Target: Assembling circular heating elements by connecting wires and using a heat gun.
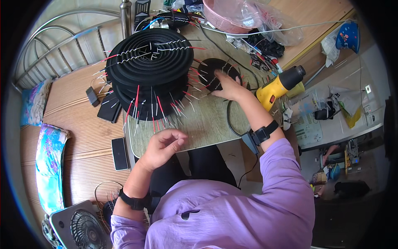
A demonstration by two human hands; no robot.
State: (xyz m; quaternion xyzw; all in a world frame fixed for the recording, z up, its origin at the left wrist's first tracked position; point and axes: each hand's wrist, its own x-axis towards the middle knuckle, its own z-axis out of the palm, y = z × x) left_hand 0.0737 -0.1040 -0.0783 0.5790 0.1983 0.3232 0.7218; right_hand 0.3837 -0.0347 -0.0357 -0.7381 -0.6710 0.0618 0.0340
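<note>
On the table a tall stack of black ribbed cones [149, 76], which look like speaker cones, bristles with braided silver wires and red and white wire ends. To its right lies a smaller group of flat black cones [215, 68] with similar wires. My right hand [229, 86] reaches over these, its fingers spread and touching the black surface; the palm side is hidden. Near the table's front edge, below the tall stack, my left hand [166, 144] hovers with fingers curled and thumb close to the index finger. Nothing shows in it.
Right of my right hand lies a yellow heat gun [278, 88] with a black nozzle and cord. A pink basket [226, 18] and plastic bags sit at the back. To the left, a slatted bed mat [78, 137] carries a phone [120, 154] and a fan [85, 228].
</note>
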